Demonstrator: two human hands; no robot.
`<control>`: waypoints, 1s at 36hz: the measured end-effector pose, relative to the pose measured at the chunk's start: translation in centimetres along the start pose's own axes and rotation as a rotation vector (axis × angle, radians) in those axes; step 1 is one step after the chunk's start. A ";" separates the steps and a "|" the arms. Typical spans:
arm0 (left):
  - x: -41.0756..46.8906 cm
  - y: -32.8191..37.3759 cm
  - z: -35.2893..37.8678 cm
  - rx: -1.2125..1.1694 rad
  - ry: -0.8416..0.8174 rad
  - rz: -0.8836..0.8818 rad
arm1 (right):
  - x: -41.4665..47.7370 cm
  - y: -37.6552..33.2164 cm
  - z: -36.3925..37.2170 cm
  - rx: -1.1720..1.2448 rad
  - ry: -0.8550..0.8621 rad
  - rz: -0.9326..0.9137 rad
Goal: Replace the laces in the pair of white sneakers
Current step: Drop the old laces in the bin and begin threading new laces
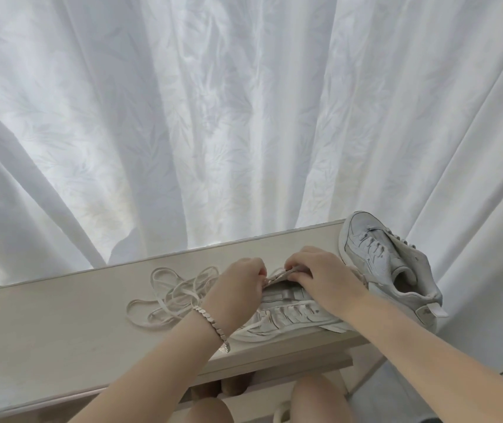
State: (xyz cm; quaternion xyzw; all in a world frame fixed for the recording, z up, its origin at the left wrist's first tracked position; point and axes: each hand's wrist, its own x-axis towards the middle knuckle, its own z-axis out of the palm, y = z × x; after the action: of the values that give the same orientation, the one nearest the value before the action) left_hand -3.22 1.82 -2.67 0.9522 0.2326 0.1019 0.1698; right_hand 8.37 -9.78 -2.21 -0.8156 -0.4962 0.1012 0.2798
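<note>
Left hand [239, 282] and right hand [320, 277] pinch lace [277, 274] atop near sneaker [290, 312].

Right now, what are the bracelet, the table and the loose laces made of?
The bracelet looks like metal: silvery, shiny, made of flat links. The table seems to be wood or wood-look board: pale, matt, with a faint grain. I cannot tell which. The loose laces look like woven fabric, maybe cotton: flat, soft and matt, lying in floppy loops.

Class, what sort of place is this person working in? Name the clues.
Probably a room at home, by a window: a white leaf-patterned curtain, lit from behind, hangs behind a narrow pale table holding two white sneakers and loose laces.
</note>
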 end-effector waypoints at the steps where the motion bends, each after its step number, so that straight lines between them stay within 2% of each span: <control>1: 0.0 -0.1 0.1 -0.037 -0.004 0.004 | -0.1 0.2 0.1 0.048 0.008 0.002; 10: -0.6 -0.8 -0.2 -0.144 0.032 0.113 | -0.2 0.7 0.6 0.162 0.079 -0.028; 17: -0.3 0.7 -0.3 0.076 0.002 0.078 | -0.3 0.8 0.9 0.181 0.098 -0.032; 20: -0.2 0.7 0.1 0.075 -0.001 0.104 | -0.3 0.9 0.9 0.174 0.105 -0.037; 25: -0.6 -1.0 0.1 -0.127 0.029 0.147 | -0.3 1.0 1.0 0.168 0.106 -0.047; 31: -1.0 -2.0 1.1 -0.376 0.055 0.033 | -0.3 1.1 1.0 0.161 0.106 -0.046; 36: -0.9 -2.1 1.6 -0.446 0.131 0.029 | -0.3 1.2 1.0 0.165 0.104 -0.042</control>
State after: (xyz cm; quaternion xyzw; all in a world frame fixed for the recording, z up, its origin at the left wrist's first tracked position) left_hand -4.38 2.71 -5.06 0.8858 0.2010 0.2147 0.3590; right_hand 8.64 -10.12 -3.75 -0.7833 -0.4882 0.0934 0.3733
